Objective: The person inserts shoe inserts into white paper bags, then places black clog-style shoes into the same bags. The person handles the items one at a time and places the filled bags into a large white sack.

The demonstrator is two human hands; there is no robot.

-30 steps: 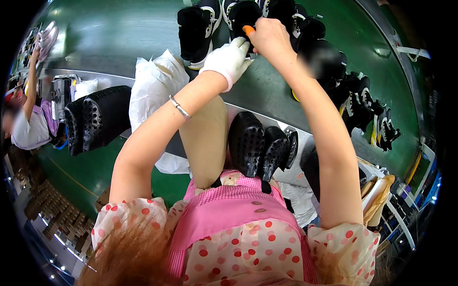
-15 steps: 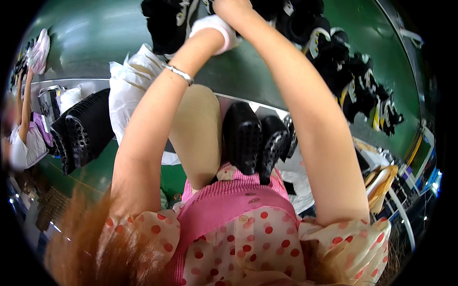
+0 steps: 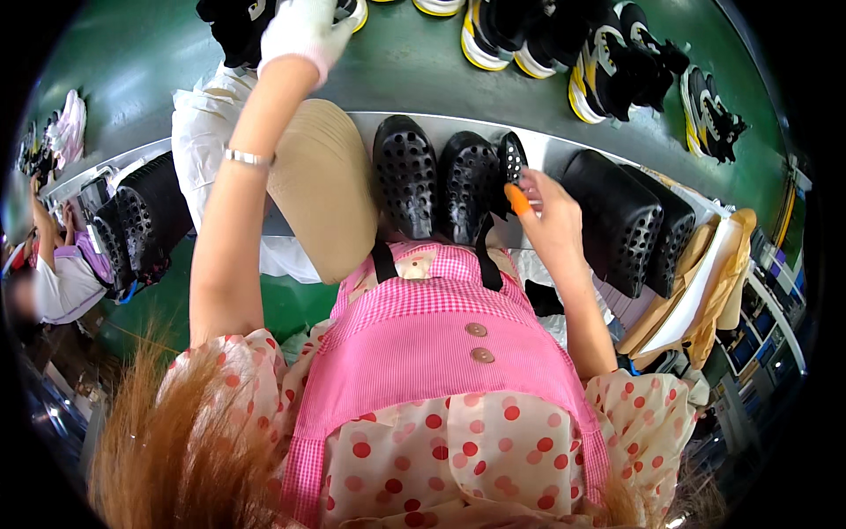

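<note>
My left hand (image 3: 304, 40), in a white glove, reaches to the upper edge, between a black shoe (image 3: 236, 33) and a shoe with a white and yellow sole (image 3: 354, 14). Its fingertips are cut off, so its grip cannot be told. My right hand (image 3: 552, 216) is bare except for an orange finger cot (image 3: 517, 199). Its fingers are closed at the lower end of a small black perforated shoe insert (image 3: 511, 157). Left of this stand two larger stacks of black perforated inserts (image 3: 407, 176), (image 3: 467, 181), just beyond my pink apron (image 3: 423, 326).
Several black, white and yellow sneakers (image 3: 604, 75) stand on the green surface (image 3: 423, 75). A curved beige stack (image 3: 330, 189) and white paper (image 3: 207, 132) lie left; more black inserts (image 3: 612, 220) and brown paper (image 3: 705, 309) lie right. Another person (image 3: 66, 278) works far left.
My right hand has come back from the far shoes to the black inserts. My left hand has shifted left and farther away. The view has shifted, and the sneakers appear more spread out.
</note>
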